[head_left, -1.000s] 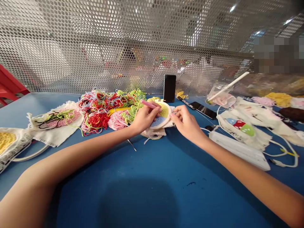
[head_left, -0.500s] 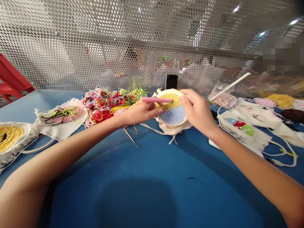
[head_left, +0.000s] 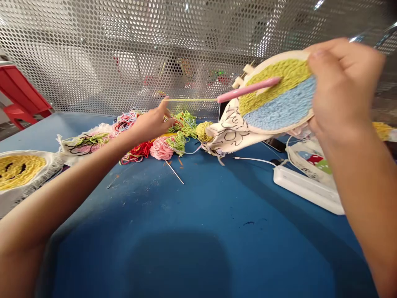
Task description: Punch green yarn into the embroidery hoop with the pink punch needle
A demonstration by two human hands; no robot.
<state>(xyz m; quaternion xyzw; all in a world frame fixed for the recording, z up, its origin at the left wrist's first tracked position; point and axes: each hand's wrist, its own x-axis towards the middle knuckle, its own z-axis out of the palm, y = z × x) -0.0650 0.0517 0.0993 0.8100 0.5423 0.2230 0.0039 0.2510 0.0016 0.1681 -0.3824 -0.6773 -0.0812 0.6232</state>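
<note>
My right hand (head_left: 344,82) grips the right rim of a wooden embroidery hoop (head_left: 279,93), raised and tilted above the table. Its cloth is worked in yellow-green and light blue, and a loose flap with dark drawn lines (head_left: 231,132) hangs at lower left. A pink punch pen (head_left: 248,90) stands with its tip in the yellow-green part. From the pen's back end a yellow-green yarn (head_left: 192,99) runs taut to my left hand (head_left: 155,120), which holds it at the index finger above the yarn piles.
Tangled yarn (head_left: 186,124), a yellow ball (head_left: 204,131) and a pink ball (head_left: 161,148) lie at the back. A metal needle (head_left: 174,172) is in front. A white power strip (head_left: 307,190) lies right, a smiley piece (head_left: 21,169) left. Behind stands a perforated metal screen (head_left: 139,54).
My right hand has lifted the hoop up and to the right, with the pen in it. My left hand has moved left, away from the pen, and the yarn now stretches between them.
</note>
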